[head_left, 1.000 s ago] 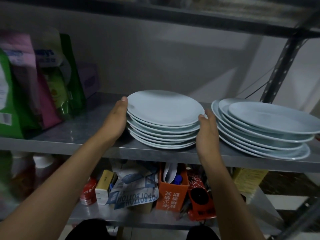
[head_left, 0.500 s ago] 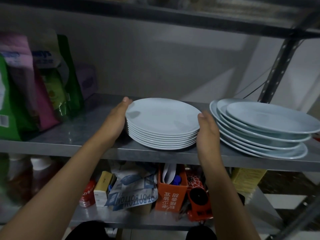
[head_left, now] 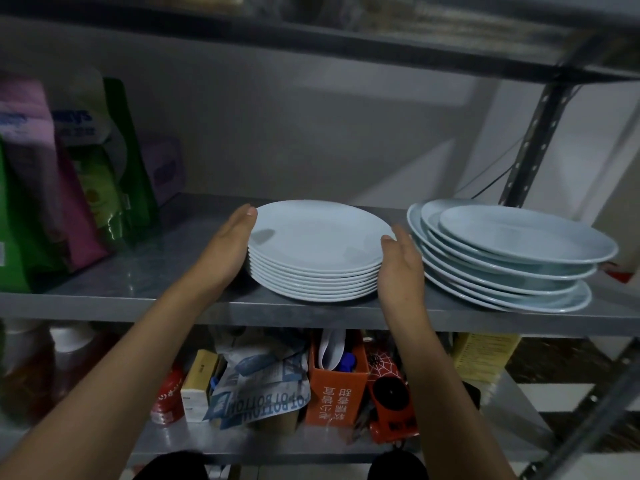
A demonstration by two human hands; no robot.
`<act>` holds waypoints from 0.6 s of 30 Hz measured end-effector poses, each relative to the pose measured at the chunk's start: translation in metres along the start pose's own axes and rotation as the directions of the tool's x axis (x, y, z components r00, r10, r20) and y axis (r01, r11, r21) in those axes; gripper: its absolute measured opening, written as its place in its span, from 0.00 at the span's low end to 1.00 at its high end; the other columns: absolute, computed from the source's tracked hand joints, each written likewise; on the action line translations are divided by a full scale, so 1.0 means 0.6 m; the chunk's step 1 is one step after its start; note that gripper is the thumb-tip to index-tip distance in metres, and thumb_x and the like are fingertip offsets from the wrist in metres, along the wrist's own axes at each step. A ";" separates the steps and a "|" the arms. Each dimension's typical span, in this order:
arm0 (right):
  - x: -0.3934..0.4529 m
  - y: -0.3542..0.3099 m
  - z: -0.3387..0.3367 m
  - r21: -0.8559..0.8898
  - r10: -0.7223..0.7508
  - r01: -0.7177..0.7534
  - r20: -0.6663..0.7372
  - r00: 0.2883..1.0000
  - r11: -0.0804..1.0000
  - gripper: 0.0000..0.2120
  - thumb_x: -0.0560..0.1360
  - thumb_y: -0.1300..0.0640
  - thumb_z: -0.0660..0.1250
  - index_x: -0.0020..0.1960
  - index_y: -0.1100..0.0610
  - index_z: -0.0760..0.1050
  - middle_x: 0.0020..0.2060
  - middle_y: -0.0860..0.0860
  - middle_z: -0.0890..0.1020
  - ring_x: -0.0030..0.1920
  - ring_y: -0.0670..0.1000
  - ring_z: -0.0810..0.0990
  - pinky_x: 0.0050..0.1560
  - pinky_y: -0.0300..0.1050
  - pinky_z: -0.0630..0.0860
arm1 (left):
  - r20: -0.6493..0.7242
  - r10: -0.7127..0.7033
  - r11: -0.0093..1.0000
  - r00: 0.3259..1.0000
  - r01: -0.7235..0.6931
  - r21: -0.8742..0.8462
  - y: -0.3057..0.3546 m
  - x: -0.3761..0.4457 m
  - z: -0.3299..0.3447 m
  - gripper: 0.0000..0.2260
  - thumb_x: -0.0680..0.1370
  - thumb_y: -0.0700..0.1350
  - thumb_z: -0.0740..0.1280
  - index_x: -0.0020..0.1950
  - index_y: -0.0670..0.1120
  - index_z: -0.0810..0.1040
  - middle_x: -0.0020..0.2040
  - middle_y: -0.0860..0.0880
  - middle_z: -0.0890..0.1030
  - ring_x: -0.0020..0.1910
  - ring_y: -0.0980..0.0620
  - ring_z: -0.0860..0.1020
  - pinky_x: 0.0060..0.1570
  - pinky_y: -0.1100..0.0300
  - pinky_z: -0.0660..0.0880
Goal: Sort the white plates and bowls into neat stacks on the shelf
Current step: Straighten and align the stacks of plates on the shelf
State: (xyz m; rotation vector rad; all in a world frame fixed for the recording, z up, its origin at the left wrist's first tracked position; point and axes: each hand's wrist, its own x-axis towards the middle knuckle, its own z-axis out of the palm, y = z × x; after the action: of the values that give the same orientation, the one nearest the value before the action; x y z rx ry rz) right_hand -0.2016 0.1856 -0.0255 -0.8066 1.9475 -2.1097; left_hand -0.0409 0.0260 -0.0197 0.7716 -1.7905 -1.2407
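A person's 2 bare hands bracket a neat stack of white plates (head_left: 317, 251) on the middle level of a metal shelf (head_left: 131, 289). The left hand (head_left: 230, 249) lies flat against the stack's left edge, fingers straight and held together, fingertips reaching the rim of the top plate. The right hand (head_left: 401, 268) presses the stack's right edge the same way, palm turned inward, fingers extended and closed up side by side. Neither hand curls under the plates; the stack sits on the shelf, its rims lined up evenly.

Just right of the right hand stands a second pile of larger white dishes (head_left: 509, 258), looser, with its upper pieces shifted toward the right and the rims out of line. Whether any of them are bowls cannot be told.

At the shelf's left end stand upright green and pink bags (head_left: 69, 188), well apart from the plates. On the level below, an orange box with printed characters (head_left: 336, 386) stands between crumpled printed packaging (head_left: 263, 393) and a red item with a spider-web pattern (head_left: 388, 386). A perforated steel upright (head_left: 533, 140) rises behind the right pile.
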 end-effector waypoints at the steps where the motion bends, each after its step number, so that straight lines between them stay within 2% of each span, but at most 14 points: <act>1: -0.002 -0.002 0.001 0.002 -0.002 0.002 0.005 1.000 1.000 0.23 0.80 0.50 0.56 0.74 0.52 0.63 0.71 0.47 0.69 0.70 0.48 0.67 0.72 0.51 0.63 | -0.016 0.005 1.000 1.000 -0.005 0.002 0.000 0.000 -0.001 0.24 0.82 0.59 0.53 0.76 0.51 0.63 0.75 0.55 0.64 0.74 0.56 0.61 0.73 0.57 0.55; 3: -0.005 -0.012 0.004 0.013 0.011 -0.011 0.023 1.000 1.000 0.23 0.81 0.49 0.56 0.75 0.53 0.62 0.72 0.47 0.66 0.71 0.48 0.65 0.73 0.48 0.60 | -0.072 0.025 0.999 0.997 -0.023 0.023 0.007 -0.002 -0.001 0.25 0.82 0.59 0.52 0.76 0.51 0.61 0.76 0.55 0.62 0.74 0.56 0.60 0.71 0.60 0.53; 5: -0.006 -0.021 0.002 0.020 0.023 -0.024 0.061 0.998 0.999 0.24 0.81 0.48 0.56 0.75 0.54 0.62 0.73 0.49 0.66 0.71 0.49 0.65 0.73 0.50 0.60 | -0.133 0.077 0.996 0.988 -0.070 0.057 0.019 -0.012 0.001 0.24 0.82 0.57 0.52 0.77 0.52 0.59 0.77 0.55 0.59 0.75 0.56 0.58 0.67 0.64 0.52; 7: -0.014 -0.030 -0.008 -0.018 0.025 -0.024 0.105 0.994 1.000 0.25 0.80 0.46 0.56 0.74 0.55 0.62 0.73 0.50 0.67 0.71 0.50 0.65 0.73 0.52 0.60 | -0.158 0.170 0.982 0.973 -0.154 0.108 0.030 -0.029 0.006 0.23 0.83 0.55 0.52 0.78 0.52 0.57 0.77 0.54 0.58 0.76 0.55 0.57 0.68 0.64 0.51; 12: -0.046 -0.059 -0.054 -0.102 -0.039 0.060 0.194 0.980 0.993 0.27 0.80 0.44 0.57 0.76 0.51 0.58 0.73 0.45 0.64 0.73 0.46 0.61 0.74 0.47 0.57 | -0.101 0.360 0.912 0.927 -0.328 0.246 0.081 -0.073 0.053 0.23 0.83 0.53 0.50 0.79 0.51 0.54 0.79 0.53 0.54 0.77 0.57 0.53 0.72 0.62 0.49; 16: -0.064 -0.093 -0.105 -0.148 -0.134 0.159 0.163 0.977 0.976 0.26 0.80 0.51 0.61 0.76 0.51 0.59 0.74 0.45 0.63 0.73 0.45 0.61 0.70 0.40 0.57 | -0.005 0.508 0.812 0.862 -0.476 0.338 0.127 -0.107 0.108 0.23 0.83 0.52 0.50 0.79 0.50 0.52 0.79 0.52 0.52 0.77 0.57 0.50 0.74 0.61 0.48; 18: -0.071 -0.107 -0.133 -0.139 -0.198 0.216 0.132 0.971 0.967 0.25 0.79 0.54 0.63 0.74 0.49 0.62 0.72 0.45 0.66 0.70 0.44 0.64 0.70 0.42 0.60 | 0.053 0.539 0.782 0.841 -0.523 0.339 0.151 -0.122 0.136 0.23 0.83 0.52 0.49 0.79 0.51 0.50 0.79 0.52 0.51 0.77 0.57 0.49 0.72 0.64 0.47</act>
State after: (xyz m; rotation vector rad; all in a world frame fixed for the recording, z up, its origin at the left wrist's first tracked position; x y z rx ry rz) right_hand -0.1891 0.2840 0.0236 -1.1834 2.0609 -1.9847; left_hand -0.0797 0.1535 0.0302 0.4143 -2.0233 -0.5379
